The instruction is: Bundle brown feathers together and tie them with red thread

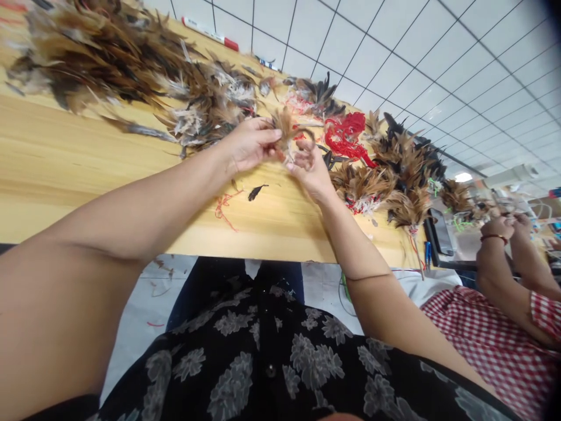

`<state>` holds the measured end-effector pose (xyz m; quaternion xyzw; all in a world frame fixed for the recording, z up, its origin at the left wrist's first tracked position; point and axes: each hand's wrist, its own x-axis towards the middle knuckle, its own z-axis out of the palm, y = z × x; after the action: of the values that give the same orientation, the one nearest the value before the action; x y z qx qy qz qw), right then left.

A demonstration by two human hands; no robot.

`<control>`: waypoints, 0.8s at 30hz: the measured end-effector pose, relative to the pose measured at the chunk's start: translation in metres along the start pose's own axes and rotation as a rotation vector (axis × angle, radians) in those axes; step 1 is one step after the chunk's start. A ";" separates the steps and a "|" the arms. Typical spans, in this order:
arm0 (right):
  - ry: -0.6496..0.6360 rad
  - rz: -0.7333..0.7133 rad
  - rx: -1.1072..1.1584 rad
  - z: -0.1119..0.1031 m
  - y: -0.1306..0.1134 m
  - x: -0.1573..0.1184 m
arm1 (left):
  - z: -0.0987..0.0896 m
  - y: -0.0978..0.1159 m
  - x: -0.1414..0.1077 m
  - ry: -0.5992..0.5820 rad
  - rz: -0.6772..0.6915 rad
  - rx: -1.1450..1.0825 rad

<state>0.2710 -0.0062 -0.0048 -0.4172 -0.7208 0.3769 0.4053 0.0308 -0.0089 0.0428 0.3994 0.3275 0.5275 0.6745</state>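
On the near part of the table (280, 237) lie some red threads (222, 206) and a black feather (257, 192). Beyond them, over the table, the left hand (250, 146) pinches a tuft (284, 124) of brown feathers between thumb and fingers; the right hand (313, 175) is curled at its lower side, its grip unclear. Farther lie red yarn (354, 124), then a marker (208, 34) along the far edge.

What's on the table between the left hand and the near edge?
The head view shows a small black feather and loose red thread on the table between the left hand and that edge.
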 end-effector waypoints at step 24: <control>0.041 0.221 0.320 -0.007 -0.034 -0.006 | -0.025 0.021 -0.003 0.022 0.399 0.909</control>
<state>0.2689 -0.0227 0.0264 -0.4317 -0.5931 0.5204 0.4371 -0.0006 -0.0042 0.0502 0.7024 0.4485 0.4544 0.3147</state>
